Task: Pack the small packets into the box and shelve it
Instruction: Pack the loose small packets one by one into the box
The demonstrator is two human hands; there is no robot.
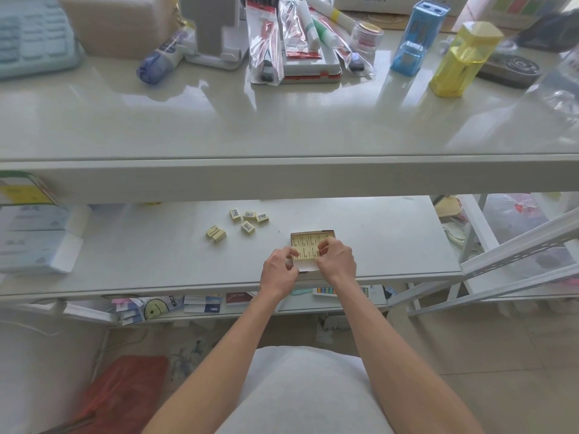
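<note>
Both hands [308, 261] meet over the box [308, 245]; loose packets [247, 219] lie left

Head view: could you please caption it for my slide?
Both hands, left hand and right hand, arrange packets in the box; six loose packets wait nearby.

The box [312, 245] sits near the front edge of the middle shelf [391, 239], with packets lying in it. The left hand [279, 268] is at its left side and the right hand [336, 259] at its right. Six loose packets [248, 227] lie on the shelf behind and to the left. The tabletop [282, 120] is above.
</note>
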